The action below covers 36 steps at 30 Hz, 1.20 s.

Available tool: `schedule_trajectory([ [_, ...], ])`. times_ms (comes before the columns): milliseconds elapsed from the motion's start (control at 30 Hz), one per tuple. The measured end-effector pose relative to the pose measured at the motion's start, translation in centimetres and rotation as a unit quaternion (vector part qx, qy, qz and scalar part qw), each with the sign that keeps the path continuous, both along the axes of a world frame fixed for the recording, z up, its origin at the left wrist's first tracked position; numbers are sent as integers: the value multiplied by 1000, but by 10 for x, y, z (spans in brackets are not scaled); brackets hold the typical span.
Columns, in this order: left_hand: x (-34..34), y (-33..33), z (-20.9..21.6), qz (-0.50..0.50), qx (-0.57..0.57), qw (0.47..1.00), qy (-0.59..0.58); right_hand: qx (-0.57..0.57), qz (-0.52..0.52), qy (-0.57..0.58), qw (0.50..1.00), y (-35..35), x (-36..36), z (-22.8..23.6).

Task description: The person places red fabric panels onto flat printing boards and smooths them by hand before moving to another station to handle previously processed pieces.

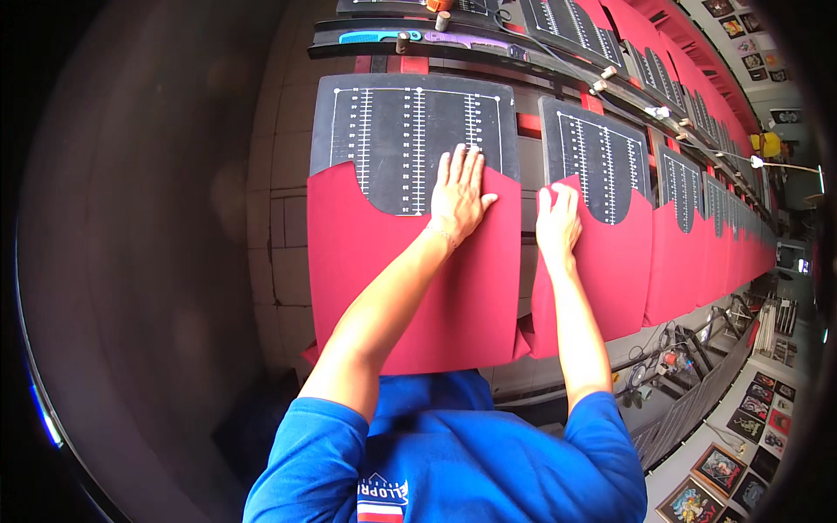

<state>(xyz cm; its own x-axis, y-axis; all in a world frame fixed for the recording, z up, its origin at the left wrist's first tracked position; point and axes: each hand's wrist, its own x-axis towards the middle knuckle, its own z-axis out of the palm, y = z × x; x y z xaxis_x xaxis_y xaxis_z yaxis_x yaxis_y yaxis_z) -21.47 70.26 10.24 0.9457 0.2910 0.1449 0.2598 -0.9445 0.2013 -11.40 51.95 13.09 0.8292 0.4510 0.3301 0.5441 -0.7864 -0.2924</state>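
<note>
A red garment (pixel 418 296) with a curved neckline cut-out is spread over the dark printing board (pixel 384 131), which carries white ruler markings. My left hand (pixel 459 199) lies flat near its upper right shoulder, fingers stretched toward the bare board. On the neighbouring board (pixel 602 148) to the right lies a second red garment (pixel 610 270) of like shape. My right hand (pixel 559 220) is at that garment's upper left corner, fingers curled over its edge and closed on the cloth. The fingertips' exact hold is partly hidden.
More boards with red garments (pixel 676 270) run off to the right in a row. Beyond, a dark rail (pixel 540 59) carries knobs, a blue-handled tool (pixel 375 37) and a purple one (pixel 471 40). Framed pictures (pixel 719 469) and cables are at the lower right.
</note>
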Motion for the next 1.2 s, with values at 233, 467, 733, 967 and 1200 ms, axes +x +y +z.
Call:
schedule_trajectory([
  [233, -196, 107, 28, 224, -101, 959, -144, -138, 389, 163, 896, -31, -176, -6],
  [467, -377, 61, -80, 367, -784, 497, -58, -153, 187, 93, 966, 46, -128, -21],
  [733, -385, 77, -97, 371, -774, 476, -190, -184, 599, 186, 757, 54, -256, -9],
  [967, -389, 67, -104, 397, -759, 485, -179, -168, 461, 108, 864, 129, -252, 7],
  [1200, -392, 54, -112, 419, -759, 450, -214, -189, 670, 71, 714, 164, -213, -16],
])
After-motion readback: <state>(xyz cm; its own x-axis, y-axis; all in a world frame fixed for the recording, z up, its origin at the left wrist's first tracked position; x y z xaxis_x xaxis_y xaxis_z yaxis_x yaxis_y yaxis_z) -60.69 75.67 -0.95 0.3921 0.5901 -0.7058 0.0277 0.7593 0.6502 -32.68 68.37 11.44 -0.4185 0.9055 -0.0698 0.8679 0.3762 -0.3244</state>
